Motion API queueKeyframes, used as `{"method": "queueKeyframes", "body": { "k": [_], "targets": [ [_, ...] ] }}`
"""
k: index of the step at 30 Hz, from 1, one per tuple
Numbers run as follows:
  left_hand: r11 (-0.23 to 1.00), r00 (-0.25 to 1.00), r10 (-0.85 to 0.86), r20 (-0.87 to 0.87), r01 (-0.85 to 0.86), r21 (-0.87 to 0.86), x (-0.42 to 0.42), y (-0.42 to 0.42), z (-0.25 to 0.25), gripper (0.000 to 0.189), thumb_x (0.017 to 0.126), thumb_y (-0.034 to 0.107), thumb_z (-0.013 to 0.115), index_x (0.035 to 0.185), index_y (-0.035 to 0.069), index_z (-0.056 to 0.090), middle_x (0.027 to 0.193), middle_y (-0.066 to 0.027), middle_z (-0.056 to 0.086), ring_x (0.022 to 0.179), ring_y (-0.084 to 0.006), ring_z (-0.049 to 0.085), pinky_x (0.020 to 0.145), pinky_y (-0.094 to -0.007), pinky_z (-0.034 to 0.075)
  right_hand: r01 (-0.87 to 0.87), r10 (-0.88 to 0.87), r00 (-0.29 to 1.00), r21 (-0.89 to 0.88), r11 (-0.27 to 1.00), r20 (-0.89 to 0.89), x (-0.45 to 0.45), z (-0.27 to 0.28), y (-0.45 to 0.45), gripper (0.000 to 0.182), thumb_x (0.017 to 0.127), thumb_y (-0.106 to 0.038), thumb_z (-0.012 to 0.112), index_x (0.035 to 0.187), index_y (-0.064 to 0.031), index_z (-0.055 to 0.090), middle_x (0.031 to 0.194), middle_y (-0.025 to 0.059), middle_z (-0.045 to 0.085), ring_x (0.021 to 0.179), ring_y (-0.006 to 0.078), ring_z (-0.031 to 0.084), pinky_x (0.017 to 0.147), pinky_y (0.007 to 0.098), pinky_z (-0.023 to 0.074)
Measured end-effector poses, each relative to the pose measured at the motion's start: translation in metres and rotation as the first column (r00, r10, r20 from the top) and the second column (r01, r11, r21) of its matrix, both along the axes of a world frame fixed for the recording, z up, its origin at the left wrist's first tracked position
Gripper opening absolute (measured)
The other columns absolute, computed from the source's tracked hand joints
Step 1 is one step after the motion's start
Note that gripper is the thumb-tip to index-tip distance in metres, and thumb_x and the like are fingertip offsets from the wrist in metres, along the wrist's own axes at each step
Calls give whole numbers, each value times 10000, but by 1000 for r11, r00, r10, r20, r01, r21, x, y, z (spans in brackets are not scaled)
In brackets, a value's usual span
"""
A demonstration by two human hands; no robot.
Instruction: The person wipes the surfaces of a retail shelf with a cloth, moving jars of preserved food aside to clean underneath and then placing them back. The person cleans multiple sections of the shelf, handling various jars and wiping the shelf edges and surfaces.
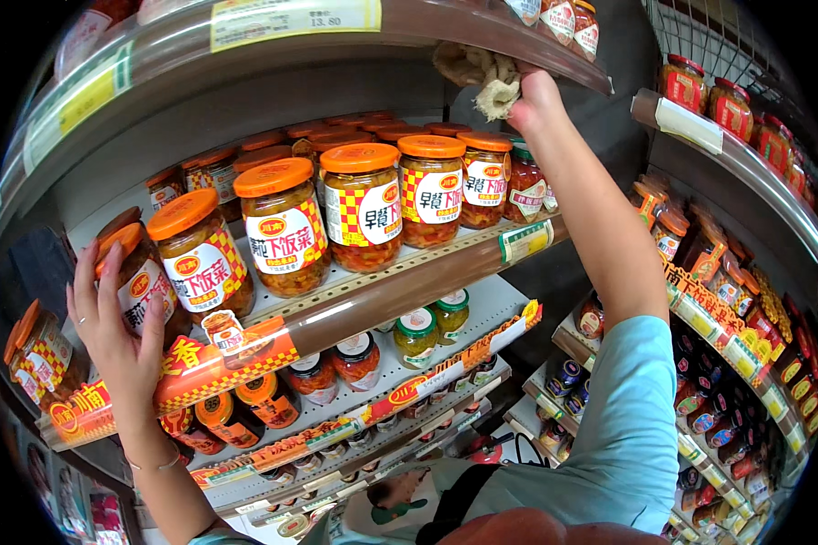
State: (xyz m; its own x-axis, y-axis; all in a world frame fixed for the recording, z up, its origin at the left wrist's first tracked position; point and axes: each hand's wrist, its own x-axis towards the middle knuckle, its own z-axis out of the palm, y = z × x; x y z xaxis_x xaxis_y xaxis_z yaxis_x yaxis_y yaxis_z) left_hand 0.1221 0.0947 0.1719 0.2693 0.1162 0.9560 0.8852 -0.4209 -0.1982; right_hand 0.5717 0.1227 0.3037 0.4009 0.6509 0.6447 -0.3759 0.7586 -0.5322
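Note:
My right hand (537,99) reaches up to the underside of the upper shelf and grips a frayed, beige cloth (497,87). At the left end of the middle shelf, my left hand (119,327) has its fingers spread against a glass jar (144,289) with an orange lid. Its thumb lies in front of that jar's label; whether the hand grips the jar is unclear. Beside it, a row of orange-lidded jars of preserved vegetables (283,231) runs along the front of the middle shelf (409,286). More jars stand behind them.
Overhead is the upper shelf's edge (422,30), with price labels. Lower shelves (491,306) hold green-lidded jars (416,334) and other jars. A separate jar (44,354) stands at the far left. Another stocked rack (729,306) rises on the right.

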Motion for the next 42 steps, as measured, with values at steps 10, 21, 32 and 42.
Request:
{"method": "queueKeyframes", "body": {
  "k": [10,21,32,42],
  "targets": [
    [1000,1000,-22,20,22,7,3,-3,-1,514,731,240,614,1211,124,473,1308,-115,378,1221,-296,342,999,-478,200,-272,270,960,20,962,71,-96,0,3,309,886,-218,460,1134,-37,493,1116,119,550,989,248,547,885,414,437],
    [976,976,-210,65,213,-42,-4,-6,2,563,712,178,643,1228,74,442,1309,-154,359,1192,-326,356,982,-401,288,-501,498,855,-13,865,143,-234,-4,10,282,900,-207,400,1081,-18,505,1045,130,570,933,265,572,846,438,466],
    [976,980,-200,-6,198,-90,-12,-4,3,584,745,179,618,1269,58,389,1317,-168,350,1201,-330,356,983,-385,288,-501,494,860,25,865,129,-319,-1,23,215,861,-143,475,1013,0,527,971,133,578,858,248,577,751,416,485],
    [977,980,-193,37,196,-83,-11,-4,1,578,724,170,633,1253,69,425,1307,-137,377,1192,-306,368,979,-375,286,-155,155,987,-9,988,46,-174,3,27,185,854,-133,447,955,-1,528,910,144,572,783,260,582,662,424,495]
  ]
}}
